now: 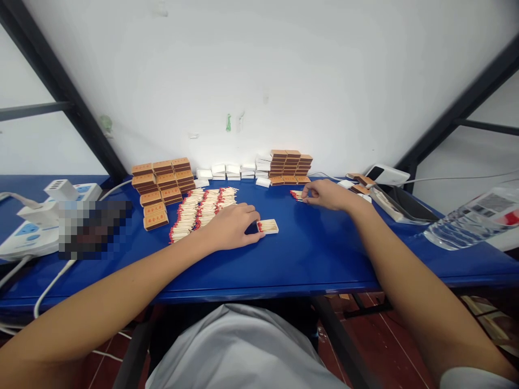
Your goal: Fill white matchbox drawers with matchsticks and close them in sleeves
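Observation:
My left hand [238, 226] rests on the blue table with thumb and forefinger closed about the left end of a small white matchbox tray [272, 230]. Red-tipped matches [265, 226] lie inside that tray. Further right, my right hand [326, 194] has its fingertips pinched on the ends of a small heap of matches [296, 195]; how many it grips is hidden. Long rows of loose matches [206, 208] are spread beside and behind my left hand, their red heads facing left.
Orange-brown matchboxes [162, 181] are stacked at left, more boxes [288, 167] by the wall. White trays [232, 171] line the back. A power strip [30, 232] and a blurred-out dark object [95, 229] lie left; a plastic bottle [472, 219] and white device [387, 174] are right.

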{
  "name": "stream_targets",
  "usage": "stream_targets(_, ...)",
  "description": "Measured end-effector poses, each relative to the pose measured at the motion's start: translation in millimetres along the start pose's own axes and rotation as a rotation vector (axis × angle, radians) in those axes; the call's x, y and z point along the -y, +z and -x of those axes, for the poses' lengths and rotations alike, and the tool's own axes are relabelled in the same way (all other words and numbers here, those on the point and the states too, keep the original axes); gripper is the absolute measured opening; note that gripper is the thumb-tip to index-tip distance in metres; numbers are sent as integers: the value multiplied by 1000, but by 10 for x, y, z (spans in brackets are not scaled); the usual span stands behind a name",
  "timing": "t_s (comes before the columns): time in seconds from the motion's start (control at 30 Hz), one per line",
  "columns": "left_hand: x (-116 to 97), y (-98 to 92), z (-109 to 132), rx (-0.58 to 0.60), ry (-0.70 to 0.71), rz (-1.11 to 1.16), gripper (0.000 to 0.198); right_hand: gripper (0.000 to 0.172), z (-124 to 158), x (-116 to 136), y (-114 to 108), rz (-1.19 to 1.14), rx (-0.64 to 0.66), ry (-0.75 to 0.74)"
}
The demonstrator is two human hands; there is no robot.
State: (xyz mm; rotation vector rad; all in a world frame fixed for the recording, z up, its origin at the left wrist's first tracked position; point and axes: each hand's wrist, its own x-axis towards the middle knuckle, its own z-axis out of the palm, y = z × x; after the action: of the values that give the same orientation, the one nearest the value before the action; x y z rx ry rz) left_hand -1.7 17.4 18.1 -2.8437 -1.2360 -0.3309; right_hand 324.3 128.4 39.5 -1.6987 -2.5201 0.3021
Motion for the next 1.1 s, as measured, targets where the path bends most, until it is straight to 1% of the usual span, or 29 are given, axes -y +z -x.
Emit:
stream_targets(0.17,-1,-1,2,7,-1,4,27,22,-31,-16,47,35,-19,-19)
stream_targets(0.4,-13,-14,0,11,-2,-7,28,23,-33,-22,61,52,31,-20)
stream_targets(0.6,-9,-8,-1,2,5,-13,29,26,-18,0,87,13,66,-106)
stream_targets(0.7,-1,2,-1,-3,8,-9,30,27,9,43,83,-31,83,-119)
stream_targets(0.8,1,8,1,-10,9,-7,29,28,83,182,44,-99,70,-162)
stream_targets(0.87,1,12,2,-13,11,-2,28,32,156,342,13,-162,59,-216)
stream_targets(0.97,2,18,1,-17,9,2,29,37,262,624,3,-272,84,-300)
stream_targets(1.03,4,20,-2,-21,12,1,29,35,307,783,35,-315,119,-351)
stream_targets(1.1,4,18,-5,-28,18,3,29,30,329,889,88,-324,167,-384)
